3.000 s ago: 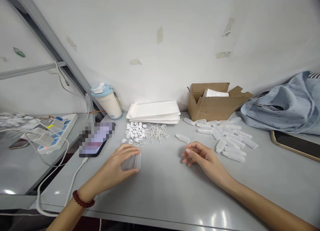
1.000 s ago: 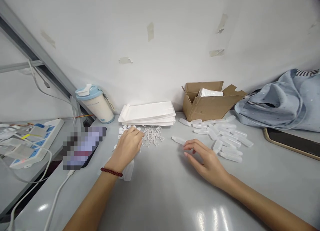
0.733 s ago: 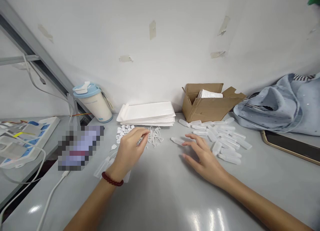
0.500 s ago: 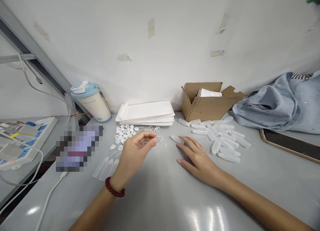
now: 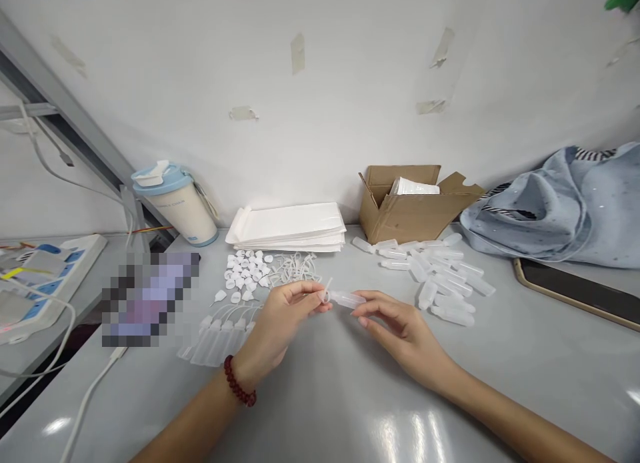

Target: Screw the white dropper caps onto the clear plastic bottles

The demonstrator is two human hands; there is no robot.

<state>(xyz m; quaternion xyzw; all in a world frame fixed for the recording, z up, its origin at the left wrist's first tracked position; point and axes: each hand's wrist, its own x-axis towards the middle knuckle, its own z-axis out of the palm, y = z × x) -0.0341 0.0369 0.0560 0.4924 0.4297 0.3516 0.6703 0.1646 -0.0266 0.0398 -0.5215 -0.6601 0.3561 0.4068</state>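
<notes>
My right hand [image 5: 400, 326] holds a small clear plastic bottle [image 5: 346, 298] by its body, just above the grey table [image 5: 320, 396]. My left hand [image 5: 280, 316], with a red bead bracelet on the wrist, pinches a thin white strap piece [image 5: 326, 292] at the bottle's mouth. Left of that hand lies a row of finished bottles [image 5: 220, 328]. Behind it are a heap of small white caps [image 5: 246, 272] and a tangle of white straps [image 5: 295, 268]. A pile of loose clear bottles [image 5: 440, 276] lies to the right.
At the back stand a blue-lidded cup [image 5: 176, 201], a stack of white bags [image 5: 287, 227] and an open cardboard box [image 5: 407, 206]. Blue cloth [image 5: 560, 206] and a phone [image 5: 580, 296] lie on the right. On the left are another phone [image 5: 150, 296], a cable and a power strip [image 5: 40, 276].
My left hand left the finished bottles, reached into the straps and came back pinching one. My right hand picked up the lone bottle, and the two hands met at mid-table.
</notes>
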